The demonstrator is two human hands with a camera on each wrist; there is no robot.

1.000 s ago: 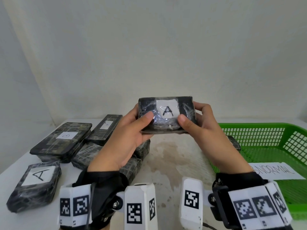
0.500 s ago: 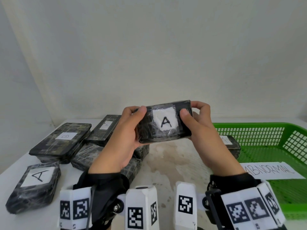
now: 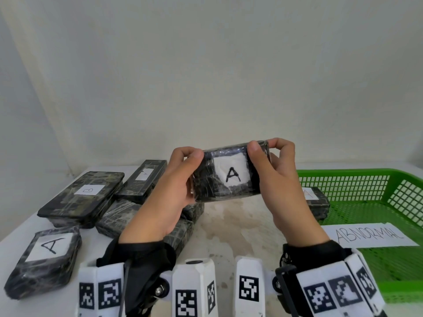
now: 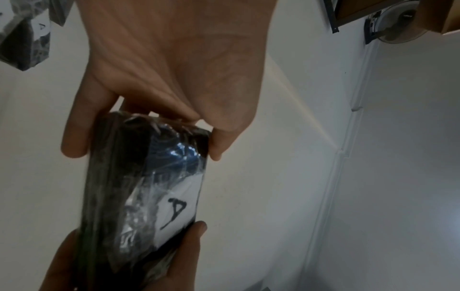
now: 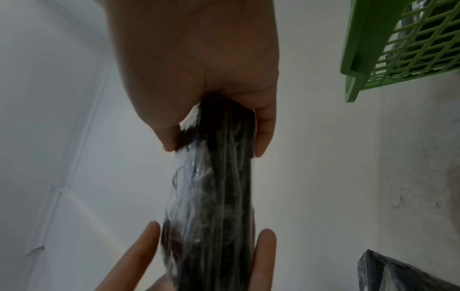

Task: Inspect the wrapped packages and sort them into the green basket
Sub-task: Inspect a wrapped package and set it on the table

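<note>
Status: mid-inspection. Both hands are clamped on one wrapped package point(image 3: 230, 177), held up over the worktop point(image 3: 231, 227), label "A" facing the head camera. Left hand point(image 3: 169, 193) pinches the left end, thumb in front, fingers behind. Right hand point(image 3: 280, 179) does the same on the right end.

Done so far, judging by layout: one package marked "A" point(image 3: 317, 201) already sits inside the green basket point(image 3: 343, 179), near its left wall, next to an "ABNORMAL" paper label point(image 3: 368, 235).

Left: the held package has no verdict yet, plus a pile on the left worktop: another "A" package point(image 3: 43, 259) nearest, a "B" package point(image 3: 82, 195) behind it, a long one point(image 3: 143, 179) further back, and at least two more partly hidden under the left forearm. So most of the job remains.

View differences:
- Left wrist: shows the "A" face at an angle and the film's shine; head view can't show the wrap's side edge.
- Right wrist: edge-on, shows package thickness and wrinkled film, no label; also catches the basket's corner from below.
- Only the head view shows the pile and basket contents.
</note>
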